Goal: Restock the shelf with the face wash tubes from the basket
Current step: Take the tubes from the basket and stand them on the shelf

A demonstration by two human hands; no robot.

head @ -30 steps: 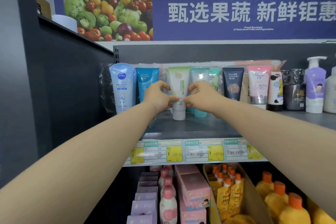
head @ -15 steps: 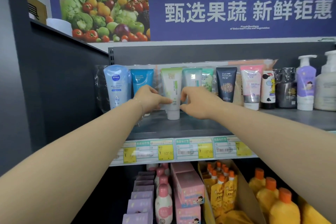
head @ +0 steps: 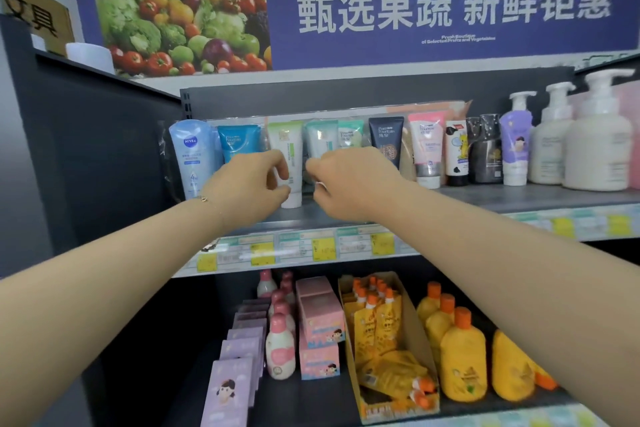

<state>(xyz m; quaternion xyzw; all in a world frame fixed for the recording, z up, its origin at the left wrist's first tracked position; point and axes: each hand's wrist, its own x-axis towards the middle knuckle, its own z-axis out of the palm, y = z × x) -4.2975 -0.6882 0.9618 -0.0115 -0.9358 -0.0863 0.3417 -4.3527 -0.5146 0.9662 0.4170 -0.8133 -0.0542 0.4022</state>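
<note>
Tube: the white-and-green face wash tube [head: 290, 149] stands on its cap on the upper shelf [head: 519, 198], near the left end of the front row, crimped flat end up. Cap-down, the soft body has a broad, steady foot and the label faces the aisle.
Left hand [head: 249, 185]: the grip is curled, with forefinger and thumb lying over the tube's left edge. Whether they pinch it or only brush it, I cannot tell. It looks like steadying the tube upright.
Right hand [head: 349, 184]: fingers loosely curled with nothing between them, and a dark sliver separates them from the tube's right side.
Neighbours: a pale blue tube [head: 194, 152] and a bright blue tube [head: 239, 142] to the left, a teal tube [head: 320, 139] just behind to the right. All are smooth, glossy plastic, wedge-shaped, and stand close together in one line.
Farther right: a dark tube [head: 385, 135], a pink tube [head: 426, 146], then rounded white pump bottles [head: 599, 149].
Shelf edge: a strip of price labels [head: 322, 248] with yellow patches.
Basket: not in view.
Stage: by my judgement, this tube is placed.
</note>
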